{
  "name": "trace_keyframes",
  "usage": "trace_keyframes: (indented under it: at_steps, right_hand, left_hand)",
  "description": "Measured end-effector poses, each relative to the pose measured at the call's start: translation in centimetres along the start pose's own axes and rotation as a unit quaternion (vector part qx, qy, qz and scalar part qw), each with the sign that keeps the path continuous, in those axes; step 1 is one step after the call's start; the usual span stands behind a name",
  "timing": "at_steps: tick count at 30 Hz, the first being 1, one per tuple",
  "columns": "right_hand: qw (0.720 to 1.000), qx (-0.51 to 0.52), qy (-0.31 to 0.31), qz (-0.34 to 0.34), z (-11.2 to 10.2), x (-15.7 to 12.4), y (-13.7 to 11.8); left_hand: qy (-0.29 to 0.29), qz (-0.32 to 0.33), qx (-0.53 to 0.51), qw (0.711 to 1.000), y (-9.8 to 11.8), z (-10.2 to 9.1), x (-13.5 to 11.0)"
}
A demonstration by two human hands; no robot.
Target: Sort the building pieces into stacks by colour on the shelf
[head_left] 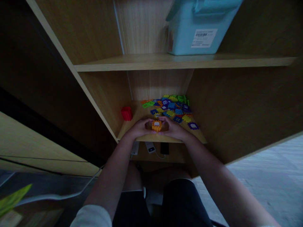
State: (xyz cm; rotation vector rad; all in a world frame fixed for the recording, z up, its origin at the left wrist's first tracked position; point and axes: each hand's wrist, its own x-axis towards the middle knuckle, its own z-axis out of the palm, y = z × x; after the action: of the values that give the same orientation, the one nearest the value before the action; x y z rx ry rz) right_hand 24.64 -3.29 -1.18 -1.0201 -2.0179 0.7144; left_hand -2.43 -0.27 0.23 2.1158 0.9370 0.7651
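Note:
Between my two hands is a small orange block (pixel 156 125) built of interlocking toy pieces, with a white window pattern on its top. My left hand (pixel 141 127) grips it from the left, thumb at the near side and fingers at the far side. From the right, my right hand (pixel 172 128) holds it the same way. Just beyond lies a heap of flat notched building pieces (pixel 170 105) in blue, yellow, green, orange and purple. A red block (pixel 126 113) stands on the shelf to the left of my hands.
The wooden shelf (pixel 149 137) has side walls left and right. Above it, an upper shelf (pixel 142 63) carries a light blue lidded bin (pixel 194 34). A white device (pixel 150 147) and a dark phone-like object (pixel 165 148) lie on the level below.

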Motion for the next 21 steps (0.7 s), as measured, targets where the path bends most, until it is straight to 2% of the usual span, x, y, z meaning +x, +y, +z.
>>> trace_keyframes:
  at_steps: [10,21]
  right_hand:
    - [1.000,0.005,0.008,-0.002,0.38,-0.04,-0.08]
    - [1.000,-0.004,0.014,-0.001,0.45,-0.10,-0.43]
  left_hand:
    - [-0.002,0.003,0.079,0.997,0.23,-0.05,0.22]
    - [0.005,0.010,0.099,0.995,0.76,0.10,-0.02]
